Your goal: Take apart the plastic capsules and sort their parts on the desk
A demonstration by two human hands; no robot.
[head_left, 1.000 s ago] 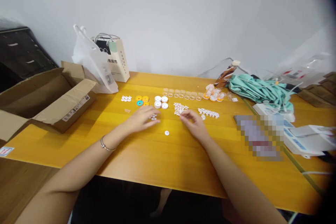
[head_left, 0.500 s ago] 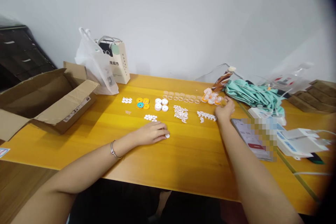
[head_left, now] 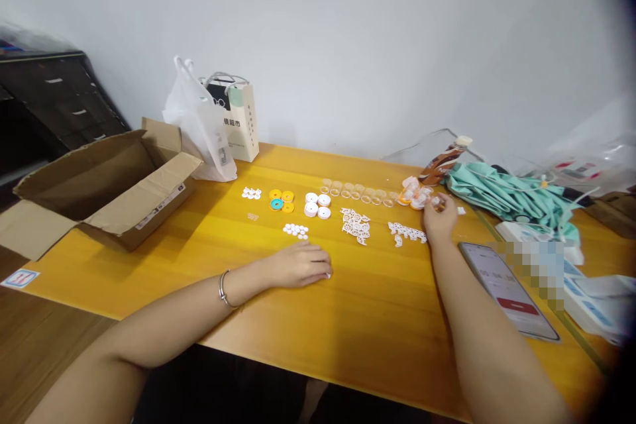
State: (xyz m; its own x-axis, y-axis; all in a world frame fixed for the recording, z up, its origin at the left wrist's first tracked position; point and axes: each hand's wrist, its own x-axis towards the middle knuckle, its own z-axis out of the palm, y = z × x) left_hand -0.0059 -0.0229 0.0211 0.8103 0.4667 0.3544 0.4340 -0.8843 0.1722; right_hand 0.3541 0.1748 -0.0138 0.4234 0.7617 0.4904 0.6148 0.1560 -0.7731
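My left hand [head_left: 301,265] rests palm down on the table, with its fingertips closed on a small white disc [head_left: 328,275] that is mostly hidden. Behind it lies a cluster of small white discs [head_left: 296,231]. At the right, my right hand [head_left: 441,218] has curled fingers beside a heap of clear and orange plastic pieces [head_left: 413,191]. Something pale shows at its fingertips, too small to name. White openwork pieces [head_left: 406,232] lie left of that wrist, with more white lacy pieces [head_left: 355,225] farther left. A tiny white piece [head_left: 461,211] sits right of the hand.
Clear cups [head_left: 358,191], white round caps [head_left: 317,206], yellow and blue rings [head_left: 281,200] and small white parts [head_left: 251,193] line the table. Around them stand an open cardboard box [head_left: 149,209], bags [head_left: 242,119], a bottle [head_left: 444,162], green cloth [head_left: 507,192] and a phone [head_left: 509,291].
The view has shifted, so the table items appear farther right and slightly lower. My right hand's fingers have curled differently beside the heap. My left hand stays on the table with the disc.
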